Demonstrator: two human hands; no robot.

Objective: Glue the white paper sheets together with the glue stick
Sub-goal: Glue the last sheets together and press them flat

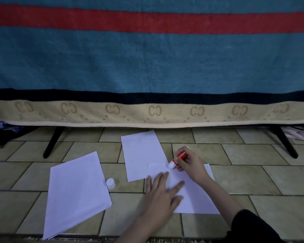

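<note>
Glue stick (pixel 178 159): red barrel with white tip, uncapped; pinched in the fingers of the right hand (pixel 189 163); tip pointed down and toward the person's left, resting at or just above the paper — contact could not be told for certain.
Long axis of stick: ran from upper right (barrel end, inside the hand) to lower left (white tip), tilted, not upright.
Near sheet (pixel 191 195): white, flat on the tiled floor (pixel 253 178), its far left corner overlapping the near end of the far sheet (pixel 140 155).
Key relation: the stick tip sat at the far edge of the near sheet, right by the overlap with the far sheet; the bare paper to be covered lay toward the person and to the left of the tip.
Left hand (pixel 161 193): fingers spread and straight, palm pressed flat on the near sheet, just on the near side of the stick tip, holding the paper still.
Nearer hand: the right hand held the stick; the left was the closer one to the bare paper.
Cap (pixel 111 182): white, standing on the floor between the spare stack (pixel 77 193) and the near sheet, apart from both hands.
Spare stack: white sheets lying to the left, untouched.
Judgement: the next stroke likely runs along the far edge, clear of the left fingertips.
</note>
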